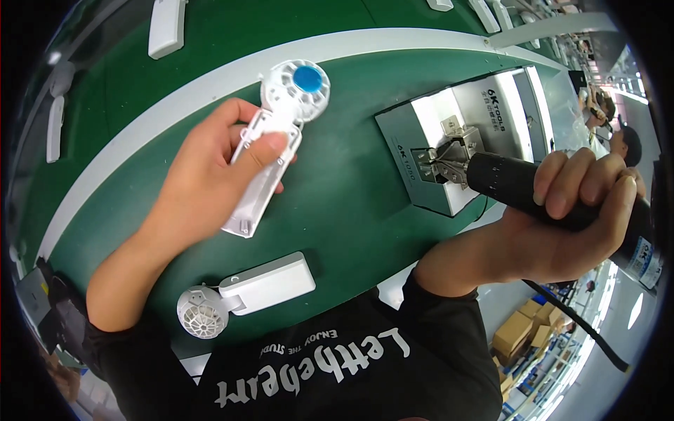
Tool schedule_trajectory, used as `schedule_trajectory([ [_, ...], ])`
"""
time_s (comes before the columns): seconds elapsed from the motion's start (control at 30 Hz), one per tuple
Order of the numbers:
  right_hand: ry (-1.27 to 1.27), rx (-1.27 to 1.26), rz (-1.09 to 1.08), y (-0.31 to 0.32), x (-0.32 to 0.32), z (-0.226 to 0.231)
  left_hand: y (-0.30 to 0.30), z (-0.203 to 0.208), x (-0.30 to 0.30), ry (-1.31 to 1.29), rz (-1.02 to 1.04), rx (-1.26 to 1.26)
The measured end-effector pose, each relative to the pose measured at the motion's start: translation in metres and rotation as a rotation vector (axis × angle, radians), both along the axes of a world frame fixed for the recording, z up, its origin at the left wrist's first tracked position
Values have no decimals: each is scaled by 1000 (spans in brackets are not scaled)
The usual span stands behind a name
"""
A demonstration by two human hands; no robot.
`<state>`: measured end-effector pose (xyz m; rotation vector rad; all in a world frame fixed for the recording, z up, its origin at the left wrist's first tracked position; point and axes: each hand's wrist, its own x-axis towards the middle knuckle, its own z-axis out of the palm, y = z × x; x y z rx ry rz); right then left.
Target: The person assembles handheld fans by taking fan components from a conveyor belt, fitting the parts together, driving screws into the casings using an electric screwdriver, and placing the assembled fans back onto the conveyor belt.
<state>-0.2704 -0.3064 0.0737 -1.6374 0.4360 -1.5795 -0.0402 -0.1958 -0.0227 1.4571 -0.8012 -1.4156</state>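
Observation:
My left hand (203,172) grips the handle of a white plastic handheld fan housing (281,116), thumb on top. The handle shell lies open along its length, and a blue disc covers the middle of its round head. A black electric screwdriver (505,181) is wrapped in the fingers of my right hand (572,221). Its metal jaw end meets the front of a grey and white screw feeder box (484,105); the exact contact at the tip is hard to make out. Near my body, a second white handheld fan (270,284) with a round grille lies on the green table.
A white strip (210,84) curves across the green surface (344,231). Beyond it lie white fan pieces (167,28) at the upper left and more at the upper right. A dark cable (583,326) hangs below my right hand. Cardboard boxes (516,330) and other people appear at the right.

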Motion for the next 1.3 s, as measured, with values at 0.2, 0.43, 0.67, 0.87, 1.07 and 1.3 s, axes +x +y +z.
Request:
schedule_trajectory([
  [0.2,-76,40,150,12,6,2,11,-18,-10,37,-89,-5],
  [0.43,-516,55,532,44,38,-20,20,-25,-34,15,-158,-148],
  [0.67,-290,8,354,64,61,-32,23,-28,-35,-66,-129,-221],
  [0.87,-245,-32,301,69,65,-36,22,-26,-37,10,-91,-225],
  [1.07,-209,-57,369,66,70,-46,24,-32,-38,-29,-59,-307],
  [1.3,-178,-48,320,76,71,-49,31,-25,-39,-288,-177,-322],
])
